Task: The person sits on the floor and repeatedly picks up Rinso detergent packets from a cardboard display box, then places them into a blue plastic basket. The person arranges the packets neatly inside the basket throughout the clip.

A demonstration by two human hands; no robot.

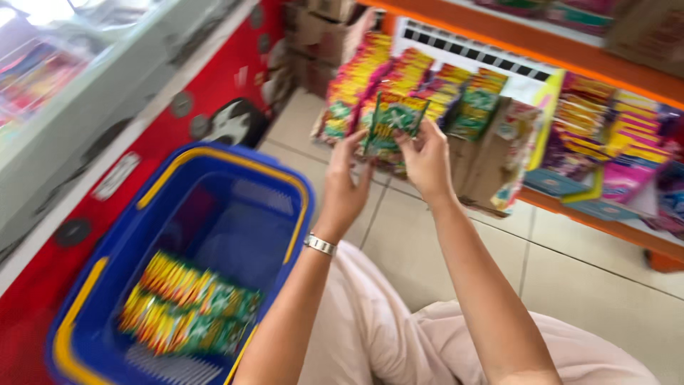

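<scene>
My left hand (347, 180) and my right hand (426, 158) are raised together and both pinch a small stack of green and yellow sachets (392, 118) in front of a low shelf. A metal watch band (320, 244) circles my left wrist. Behind the held stack, rows of matching red, yellow and green sachets (399, 82) stand upright in a cardboard display box (477, 160). To the left, a blue shopping basket (296, 192) with yellow trim holds a strip of the same kind of sachets (189, 303) lying across its bottom.
An orange shelf edge (605, 224) carries pink and purple packets (616, 153) on the right. A red chest freezer (128, 164) with a glass lid stands along the left. The floor is beige tile (591, 285). My knees in light trousers (377, 335) fill the bottom.
</scene>
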